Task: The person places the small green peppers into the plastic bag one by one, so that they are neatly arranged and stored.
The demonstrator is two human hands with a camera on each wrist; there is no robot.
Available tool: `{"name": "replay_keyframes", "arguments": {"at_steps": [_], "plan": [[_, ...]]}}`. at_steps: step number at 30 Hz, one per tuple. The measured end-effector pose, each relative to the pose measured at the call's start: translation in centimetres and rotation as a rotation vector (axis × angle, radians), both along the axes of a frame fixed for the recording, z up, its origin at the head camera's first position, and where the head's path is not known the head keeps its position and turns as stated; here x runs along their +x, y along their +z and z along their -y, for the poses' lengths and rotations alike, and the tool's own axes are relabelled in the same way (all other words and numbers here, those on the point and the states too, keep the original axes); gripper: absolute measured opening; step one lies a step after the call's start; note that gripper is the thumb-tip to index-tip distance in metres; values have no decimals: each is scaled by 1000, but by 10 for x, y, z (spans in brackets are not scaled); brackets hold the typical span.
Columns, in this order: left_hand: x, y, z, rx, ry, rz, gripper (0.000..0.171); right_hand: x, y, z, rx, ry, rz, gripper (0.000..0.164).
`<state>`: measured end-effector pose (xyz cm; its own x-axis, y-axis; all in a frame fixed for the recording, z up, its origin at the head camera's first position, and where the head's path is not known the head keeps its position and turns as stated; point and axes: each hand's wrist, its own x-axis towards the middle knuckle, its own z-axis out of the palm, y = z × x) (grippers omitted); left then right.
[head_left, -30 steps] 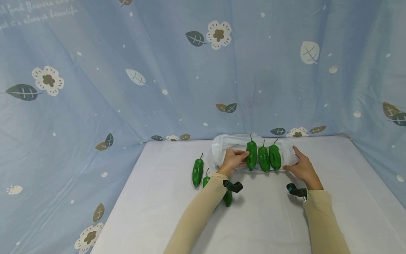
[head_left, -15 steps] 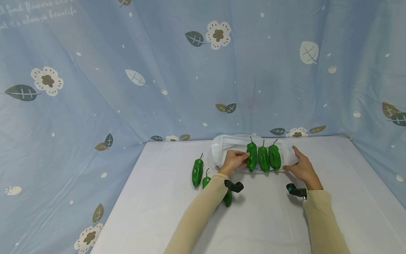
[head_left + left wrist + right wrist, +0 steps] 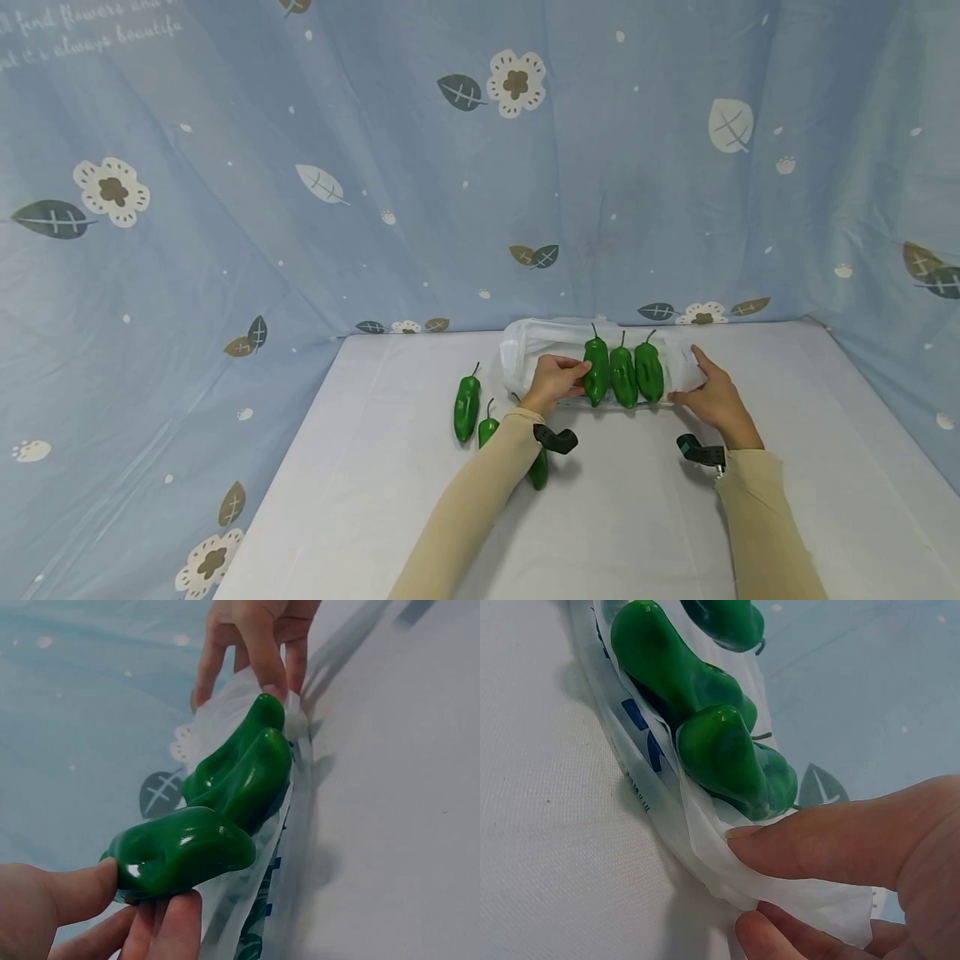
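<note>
A white translucent plastic bag (image 3: 536, 332) with some blue and green print lies near the back of the table. Three green peppers rest in a row on it; the middle one (image 3: 623, 377) and the right one (image 3: 649, 372) lie side by side. My left hand (image 3: 553, 383) pinches the leftmost green pepper (image 3: 180, 851) by its side, thumb above and fingers below, over the bag. At the bag's right end my right hand (image 3: 716, 402) holds the plastic between thumb and fingers, as the right wrist view shows close up.
More green peppers lie left of the bag: one (image 3: 467, 408) in full view, another (image 3: 487, 429) and a third (image 3: 538, 471) partly behind the left sleeve. A blue patterned curtain (image 3: 420, 208) hangs behind the white table (image 3: 622, 517).
The left hand and its pepper have shifted very slightly toward the front and right. The right hand, the bag and the other peppers look the same.
</note>
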<state>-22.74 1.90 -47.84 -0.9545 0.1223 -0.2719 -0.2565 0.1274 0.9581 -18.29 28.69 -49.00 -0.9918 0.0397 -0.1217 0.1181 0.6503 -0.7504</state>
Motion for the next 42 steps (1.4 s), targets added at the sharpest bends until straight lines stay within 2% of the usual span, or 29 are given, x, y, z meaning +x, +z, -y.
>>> {"name": "replay_keyframes", "arguments": {"at_steps": [18, 42], "plan": [[-8, -10, -6, -33, 28, 22, 24, -1, -1, 0, 3, -3, -2, 108], [-6, -9, -12, -70, 56, 41, 21, -1, -2, 0, 5, 3, -6, 109]]}}
